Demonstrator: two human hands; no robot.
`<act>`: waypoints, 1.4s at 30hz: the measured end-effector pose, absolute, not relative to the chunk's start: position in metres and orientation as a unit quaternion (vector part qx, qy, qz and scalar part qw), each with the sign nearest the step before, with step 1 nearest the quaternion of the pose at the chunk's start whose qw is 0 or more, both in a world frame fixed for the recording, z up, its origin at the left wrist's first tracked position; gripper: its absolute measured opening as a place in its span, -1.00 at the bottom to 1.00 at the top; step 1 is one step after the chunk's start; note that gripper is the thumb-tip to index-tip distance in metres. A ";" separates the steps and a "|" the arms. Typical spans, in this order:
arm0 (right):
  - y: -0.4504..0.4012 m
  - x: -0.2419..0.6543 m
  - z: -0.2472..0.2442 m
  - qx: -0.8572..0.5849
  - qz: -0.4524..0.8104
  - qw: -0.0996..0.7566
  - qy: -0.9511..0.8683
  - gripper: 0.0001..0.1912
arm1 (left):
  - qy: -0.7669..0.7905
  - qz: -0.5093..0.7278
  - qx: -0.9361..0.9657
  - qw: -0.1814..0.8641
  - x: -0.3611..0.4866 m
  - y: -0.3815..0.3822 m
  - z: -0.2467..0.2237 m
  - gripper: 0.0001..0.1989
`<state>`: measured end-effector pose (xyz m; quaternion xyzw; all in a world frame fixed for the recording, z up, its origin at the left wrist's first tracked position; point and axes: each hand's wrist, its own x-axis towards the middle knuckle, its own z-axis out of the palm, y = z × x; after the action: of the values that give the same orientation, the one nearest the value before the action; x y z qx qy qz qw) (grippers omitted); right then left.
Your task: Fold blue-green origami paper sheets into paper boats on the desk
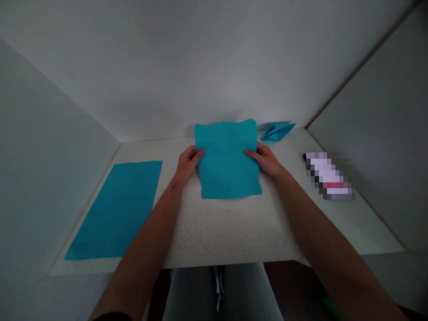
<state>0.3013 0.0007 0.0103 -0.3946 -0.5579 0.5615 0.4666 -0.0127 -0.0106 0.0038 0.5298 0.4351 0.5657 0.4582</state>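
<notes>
Two hands steady a blue sheet by its sides

In the head view, the person's left hand [189,162] and right hand [265,158] pinch the blue sheet [229,165] at opposite side edges, thumbs on the near face, other fingers going behind it. The sheet is over the middle of the surface [217,232], its top edge wavy. I'd judge the step in hand to be handling this sheet while it is opened out; the next move calls for an even grip on both sides, so it doesn't skew or crumple.

A second sheet [117,205] lies flat to the left, partly covered by the left forearm, and a folded blue piece [277,131] sits near the back wall, just beyond the right hand.

From here I can't see most of the fingers behind the sheet, nor tell whether its lower edge touches the surface. The phone-like object [329,176] on the right is pixelated past reading, a dark band [112,316] is cut off at the bottom, and the light is dim
</notes>
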 end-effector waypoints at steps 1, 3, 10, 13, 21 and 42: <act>0.001 0.301 0.011 -0.395 0.563 0.467 -0.556 -0.37 | 0.436 0.562 0.532 0.459 -0.012 -0.011 0.005 -0.51; 0.000 0.301 0.012 -0.394 0.566 0.464 -0.555 -0.38 | 0.441 0.549 0.536 0.466 -0.011 -0.014 0.007 -0.46; -0.003 0.298 0.017 -0.376 0.577 0.436 -0.580 -0.38 | 0.476 0.506 0.507 0.509 -0.010 -0.021 0.014 -0.34; -0.003 0.297 0.017 -0.373 0.580 0.432 -0.581 -0.41 | 0.482 0.496 0.492 0.528 -0.009 -0.024 0.016 -0.35; -0.002 0.295 0.015 -0.369 0.579 0.429 -0.587 -0.41 | 0.498 0.499 0.485 0.518 -0.007 -0.024 0.019 -0.42; -0.003 0.292 0.016 -0.376 0.564 0.423 -0.601 -0.44 | 0.440 0.509 0.412 0.614 0.005 -0.027 0.022 -0.30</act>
<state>0.2921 -0.0025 0.0162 -0.3763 -0.6007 0.5642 0.4233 0.0053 -0.0268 0.0221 0.4119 0.4403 0.5092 0.6142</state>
